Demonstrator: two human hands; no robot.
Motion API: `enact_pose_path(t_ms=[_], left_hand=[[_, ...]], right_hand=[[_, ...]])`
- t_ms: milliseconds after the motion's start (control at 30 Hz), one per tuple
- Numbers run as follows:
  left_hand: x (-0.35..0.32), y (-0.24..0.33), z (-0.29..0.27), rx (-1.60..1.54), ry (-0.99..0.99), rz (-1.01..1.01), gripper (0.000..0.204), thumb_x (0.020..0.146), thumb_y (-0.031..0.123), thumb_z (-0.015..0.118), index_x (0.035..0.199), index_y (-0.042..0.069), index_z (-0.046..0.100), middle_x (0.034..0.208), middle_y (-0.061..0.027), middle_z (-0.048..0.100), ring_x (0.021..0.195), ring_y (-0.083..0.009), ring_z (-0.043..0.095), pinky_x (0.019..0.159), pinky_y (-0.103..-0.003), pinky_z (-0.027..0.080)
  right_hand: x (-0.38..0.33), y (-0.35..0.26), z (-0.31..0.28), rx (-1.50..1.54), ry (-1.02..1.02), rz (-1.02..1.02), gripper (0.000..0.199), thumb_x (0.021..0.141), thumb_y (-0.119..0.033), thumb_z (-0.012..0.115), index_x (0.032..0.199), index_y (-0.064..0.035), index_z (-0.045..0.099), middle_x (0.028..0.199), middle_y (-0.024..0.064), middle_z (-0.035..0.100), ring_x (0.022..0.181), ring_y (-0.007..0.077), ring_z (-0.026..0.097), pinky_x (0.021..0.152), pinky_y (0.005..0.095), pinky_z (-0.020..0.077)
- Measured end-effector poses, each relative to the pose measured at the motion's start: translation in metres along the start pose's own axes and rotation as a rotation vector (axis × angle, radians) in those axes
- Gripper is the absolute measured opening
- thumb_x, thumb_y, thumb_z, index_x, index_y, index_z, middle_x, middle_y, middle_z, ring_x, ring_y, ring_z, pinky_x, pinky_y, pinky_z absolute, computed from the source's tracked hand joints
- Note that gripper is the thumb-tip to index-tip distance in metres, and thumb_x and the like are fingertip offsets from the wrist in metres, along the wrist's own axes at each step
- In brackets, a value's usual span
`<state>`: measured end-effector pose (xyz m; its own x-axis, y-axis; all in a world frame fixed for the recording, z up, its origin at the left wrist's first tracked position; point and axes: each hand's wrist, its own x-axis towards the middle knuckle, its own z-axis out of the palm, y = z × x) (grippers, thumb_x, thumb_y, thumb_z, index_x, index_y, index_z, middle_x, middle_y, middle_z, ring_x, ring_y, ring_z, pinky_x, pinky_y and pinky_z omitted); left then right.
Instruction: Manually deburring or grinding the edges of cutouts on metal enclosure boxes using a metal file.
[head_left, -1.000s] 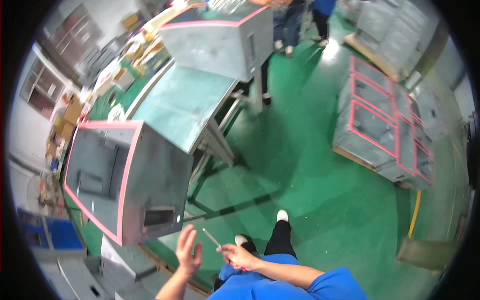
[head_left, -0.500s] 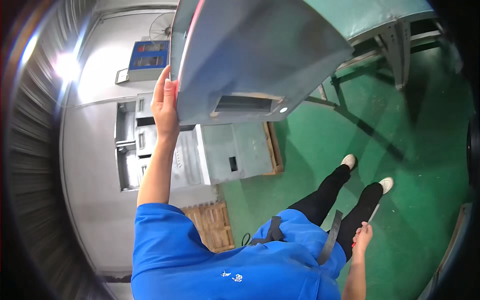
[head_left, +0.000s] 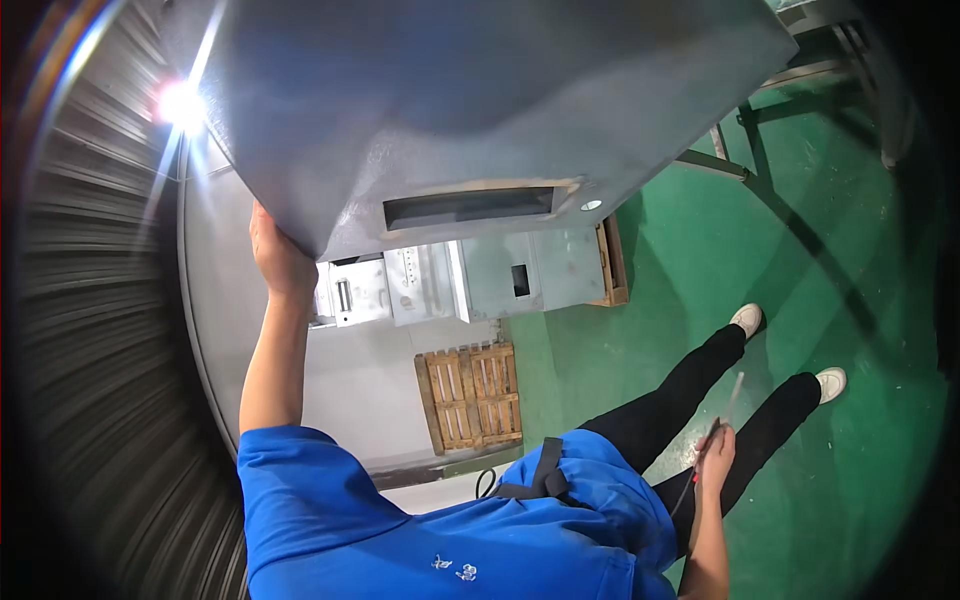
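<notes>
A large grey sheet-metal panel (head_left: 480, 110) fills the top of the view. Near its lower edge it has a rectangular slot (head_left: 470, 206) and a small round hole (head_left: 591, 206). My left hand (head_left: 280, 255) is closed at the panel's lower left corner, its fingertips partly hidden by the metal. Low on the right, beside my legs, my right hand (head_left: 714, 458) is closed around a thin, straight tool (head_left: 737, 395). Its pale narrow blade points upward from the hand, and a bit of red shows by the palm. The tool's exact kind is unclear.
Beyond the panel stand grey metal cabinets (head_left: 500, 275) on a wooden base (head_left: 612, 262). A wooden pallet (head_left: 470, 398) leans against the wall. Metal table legs (head_left: 715, 160) stand on the green floor (head_left: 640, 270) at upper right. A corrugated dark wall (head_left: 110, 350) runs along the left.
The panel has swung left and tilted, now showing its broad face and covering the blue wall box and the fan. My left hand moved left with it. My right hand rose slightly; the tool now points up.
</notes>
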<state>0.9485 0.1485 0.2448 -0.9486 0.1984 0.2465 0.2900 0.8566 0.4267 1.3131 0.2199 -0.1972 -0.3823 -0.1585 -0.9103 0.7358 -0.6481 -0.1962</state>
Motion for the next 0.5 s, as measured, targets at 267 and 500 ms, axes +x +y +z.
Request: enact_pose_path(t_ms=[267,500], left_hand=[[-0.002,0.0,-0.001,0.123,0.1,-0.051,0.038,0.089,0.029,0.027,0.099,0.0,0.049,0.09,-0.0051,0.053,0.082,-0.0127,0.048,0.074,-0.023,0.037],[-0.001,-0.002,-0.011,0.17,-0.033,0.034,0.038,0.092,0.029,0.023,0.091,0.002,0.05,0.082,-0.0024,0.052,0.075,-0.0104,0.046,0.068,-0.021,0.037]], right_hand=[[-0.025,-0.115,0.071,-0.607,-0.159,-0.942,0.026,0.082,-0.004,0.045,0.107,-0.0039,0.049,0.098,0.0134,0.046,0.074,0.0293,0.056,0.061,0.0342,0.0471],[-0.085,-0.193,0.132,-0.189,-0.73,-0.953,0.025,0.08,-0.005,0.049,0.106,-0.0063,0.05,0.085,0.0135,0.059,0.071,0.0305,0.058,0.059,0.0358,0.0473]])
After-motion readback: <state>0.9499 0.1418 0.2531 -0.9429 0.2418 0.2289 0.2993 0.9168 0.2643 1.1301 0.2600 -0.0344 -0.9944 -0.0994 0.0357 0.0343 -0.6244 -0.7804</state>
